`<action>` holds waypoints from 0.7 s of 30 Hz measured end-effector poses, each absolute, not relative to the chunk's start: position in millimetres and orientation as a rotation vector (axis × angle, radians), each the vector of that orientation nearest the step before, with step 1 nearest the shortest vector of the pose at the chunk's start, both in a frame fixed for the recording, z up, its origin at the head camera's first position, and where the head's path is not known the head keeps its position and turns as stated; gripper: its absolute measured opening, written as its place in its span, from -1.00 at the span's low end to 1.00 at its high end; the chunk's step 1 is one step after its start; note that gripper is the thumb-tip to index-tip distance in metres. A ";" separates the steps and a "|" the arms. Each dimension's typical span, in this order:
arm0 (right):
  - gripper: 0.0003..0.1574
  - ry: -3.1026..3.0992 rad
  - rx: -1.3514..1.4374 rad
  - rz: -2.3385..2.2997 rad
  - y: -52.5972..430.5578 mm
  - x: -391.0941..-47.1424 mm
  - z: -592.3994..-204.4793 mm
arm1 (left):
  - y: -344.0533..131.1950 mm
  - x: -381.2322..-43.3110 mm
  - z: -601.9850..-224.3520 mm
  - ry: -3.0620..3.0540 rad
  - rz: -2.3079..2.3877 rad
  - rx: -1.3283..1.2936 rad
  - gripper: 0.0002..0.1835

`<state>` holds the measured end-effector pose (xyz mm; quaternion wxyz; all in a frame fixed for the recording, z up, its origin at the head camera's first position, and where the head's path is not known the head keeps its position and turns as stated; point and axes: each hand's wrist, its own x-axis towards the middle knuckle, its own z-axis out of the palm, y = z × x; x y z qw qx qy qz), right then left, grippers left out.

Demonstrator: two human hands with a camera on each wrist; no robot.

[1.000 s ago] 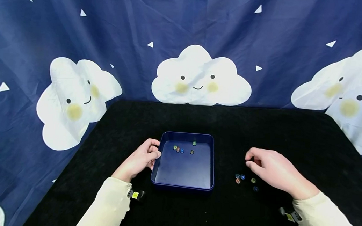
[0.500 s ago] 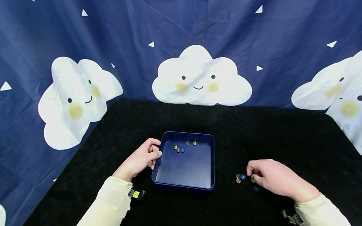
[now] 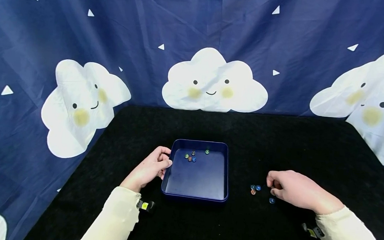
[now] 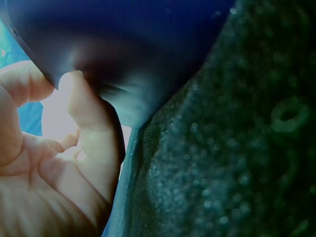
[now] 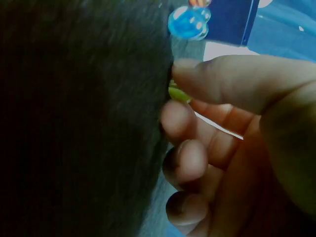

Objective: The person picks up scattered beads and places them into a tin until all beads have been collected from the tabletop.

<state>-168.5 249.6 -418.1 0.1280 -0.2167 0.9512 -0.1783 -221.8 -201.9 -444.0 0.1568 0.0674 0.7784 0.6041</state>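
Note:
My left hand grips the left side of a square navy tray, thumb and fingers at its wall. The left wrist view shows those fingers close against the tray's wall. Several glass marbles lie in the tray's far part, among them a green marble and a blue marble. Over the black cloth to the right, my right hand pinches a yellow-green marble between thumb and forefinger, low at the cloth. Its other fingers are curled. In the head view the hand hides this marble.
Left of the right hand, a blue marble, a darker blue one beside it and an orange marble sit bunched. Another dark blue marble lies just below that hand. A navy cloud-print curtain hangs behind the black cloth.
My right hand has come down and nearer to me onto the yellow-green marble and taken it. One marble in the tray has rolled up and leftward. The left hand stays put.

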 end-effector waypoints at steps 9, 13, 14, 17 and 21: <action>-0.68 2.847 -0.684 -0.540 254.4 -174.3 -424.3 | -202.4 -220.6 -445.1 2.232 1.733 0.179 -0.55; -0.69 2.881 -0.717 -0.533 252.4 -174.7 -426.1 | -202.0 -220.3 -444.7 2.229 1.734 0.185 -0.54; -0.70 2.886 -0.722 -0.537 251.5 -174.7 -426.3 | -201.8 -220.6 -445.0 2.229 1.733 0.186 -0.54; -0.73 2.893 -0.734 -0.556 248.3 -174.6 -426.2 | -201.7 -221.3 -445.0 2.232 1.729 0.191 -0.55; -0.76 2.867 -0.721 -0.613 243.4 -174.7 -425.9 | -202.1 -221.9 -444.8 2.237 1.725 0.196 -0.55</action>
